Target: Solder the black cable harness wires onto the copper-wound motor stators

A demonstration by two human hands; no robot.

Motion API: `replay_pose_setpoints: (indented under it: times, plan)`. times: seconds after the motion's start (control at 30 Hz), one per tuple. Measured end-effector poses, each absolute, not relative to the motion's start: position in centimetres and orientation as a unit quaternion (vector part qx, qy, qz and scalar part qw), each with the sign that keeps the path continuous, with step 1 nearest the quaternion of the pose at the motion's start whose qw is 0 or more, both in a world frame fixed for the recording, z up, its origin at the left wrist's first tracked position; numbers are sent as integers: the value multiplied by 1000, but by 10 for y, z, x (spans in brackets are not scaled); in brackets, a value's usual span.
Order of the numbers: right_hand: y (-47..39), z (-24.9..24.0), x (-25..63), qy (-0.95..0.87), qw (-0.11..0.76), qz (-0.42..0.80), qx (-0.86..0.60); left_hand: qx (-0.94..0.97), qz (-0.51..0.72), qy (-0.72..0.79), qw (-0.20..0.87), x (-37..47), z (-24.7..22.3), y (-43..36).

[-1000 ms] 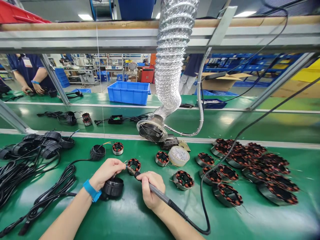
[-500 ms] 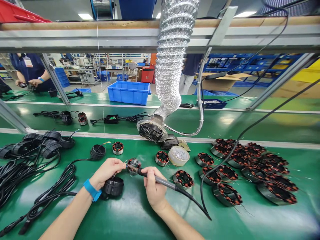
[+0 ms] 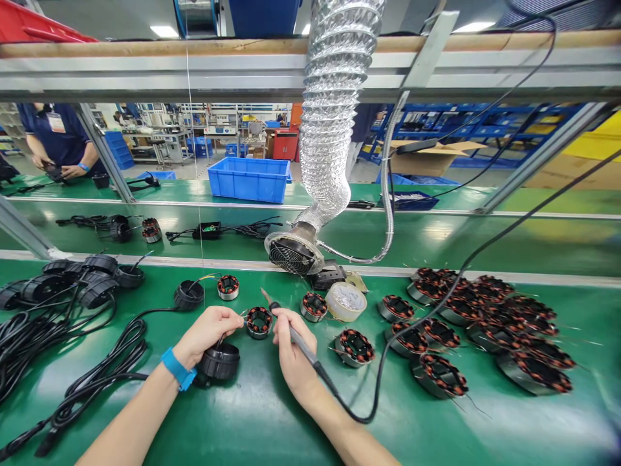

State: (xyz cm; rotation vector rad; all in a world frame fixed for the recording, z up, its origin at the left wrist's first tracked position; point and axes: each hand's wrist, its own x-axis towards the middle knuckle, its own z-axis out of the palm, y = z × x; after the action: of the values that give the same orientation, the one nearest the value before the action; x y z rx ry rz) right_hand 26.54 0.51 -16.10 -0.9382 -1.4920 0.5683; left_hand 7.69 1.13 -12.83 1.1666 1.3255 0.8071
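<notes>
So the right hand (image 3: 290,353) is gripping a soldering iron (image 3: 291,331) like a pen, tip tilted up and away from the work, pointing toward the fume extractor fan (image 3: 292,254), with its black cord (image 3: 383,362) looping off to the right. The left hand (image 3: 207,333) has its fingers pinched around thin wires right at the edge of a small motor stator (image 3: 259,321), the one with copper windings sitting on the green bench (image 3: 252,421) between both hands. Just below that left hand is a black round housing (image 3: 220,361), touching the wrist area near the blue wristband (image 3: 177,369). Near the iron there's another stator (image 3: 314,305) and a round tub of solder bits (image 3: 346,301). Big pile of wound stators (image 3: 485,323) off to the right, bundles of black cables (image 3: 58,349) on the left. Across the conveyor, another person's hands (image 3: 61,171) are busy at the far bench, next to a blue bin (image 3: 251,179).
</notes>
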Motion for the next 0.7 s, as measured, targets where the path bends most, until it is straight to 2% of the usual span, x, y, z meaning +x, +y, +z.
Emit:
replay_pose_setpoints:
  times: [0.17,0.3,0.7]
  plan:
    - [13,-162,261,-734,516,167,-408,500,344,559,565,77,-129,11]
    - [19,-173,258,-760,470,182,-411,502,344,557,565,77,-129,11]
    - [29,-174,264,-772,461,242,-364,513,344,552,560,75,-123,9]
